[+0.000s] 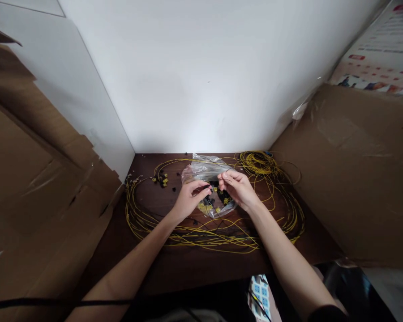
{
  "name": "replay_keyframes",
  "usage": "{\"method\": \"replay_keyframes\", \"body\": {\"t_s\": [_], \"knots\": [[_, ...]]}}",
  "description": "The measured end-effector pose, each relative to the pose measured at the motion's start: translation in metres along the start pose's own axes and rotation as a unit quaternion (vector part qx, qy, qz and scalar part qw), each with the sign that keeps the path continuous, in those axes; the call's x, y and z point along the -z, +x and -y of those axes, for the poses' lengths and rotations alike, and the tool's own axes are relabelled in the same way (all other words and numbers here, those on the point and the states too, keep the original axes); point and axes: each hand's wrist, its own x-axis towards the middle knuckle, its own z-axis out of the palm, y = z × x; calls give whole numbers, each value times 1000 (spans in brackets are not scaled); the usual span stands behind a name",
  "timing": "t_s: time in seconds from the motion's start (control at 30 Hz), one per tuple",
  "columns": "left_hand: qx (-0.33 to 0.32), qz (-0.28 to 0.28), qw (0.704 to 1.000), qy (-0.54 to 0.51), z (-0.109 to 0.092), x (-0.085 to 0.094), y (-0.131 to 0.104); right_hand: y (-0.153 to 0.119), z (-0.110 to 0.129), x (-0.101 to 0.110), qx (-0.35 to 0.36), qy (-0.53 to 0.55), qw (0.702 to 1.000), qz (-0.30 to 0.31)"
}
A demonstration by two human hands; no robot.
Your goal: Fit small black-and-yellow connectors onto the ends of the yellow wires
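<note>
My left hand [190, 197] is closed in a pinch over a clear plastic bag [204, 166], with a small black piece at its fingertips, too small to name exactly. To its right, my right hand [239, 188] pinches a thin dark wire [227, 180] between thumb and forefinger. Small black and yellow connectors [225, 200] lie in the bag under both hands. A wide loop of yellow and black wires [215, 241] rings the bag and passes beneath my forearms.
Tangled yellow wire [258, 163] lies at the back right of the brown table [184, 264]. A few more connectors [161, 180] rest at the back left. Cardboard sheets [36, 188] flank both sides, and a white panel [201, 89] rises behind. Below the table edge sits a blue-and-white printed item [261, 293].
</note>
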Motion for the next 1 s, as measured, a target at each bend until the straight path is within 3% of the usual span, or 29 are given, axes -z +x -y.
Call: {"method": "replay_keyframes", "body": {"t_s": [0.1,0.23,0.47,0.67,0.87,1.0], "knots": [[11,14,1000,-4,1,-2,-1,-1,3,-1,-14,28,999,12],[18,-11,999,-45,1,-2,0,-2,3,-4,-3,9,1000,21],[6,-23,998,-58,1,0,0,-3,-4,-9,-1,-133,989,60],[10,-5,1000,-17,0,0,-2,-3,-3,-10,78,-233,969,19],[5,6,1000,-29,-2,-2,-2,-5,0,-12,138,-260,954,61],[-4,-13,1000,0,1,-4,-2,-5,-1,-12,158,-269,949,50]]}}
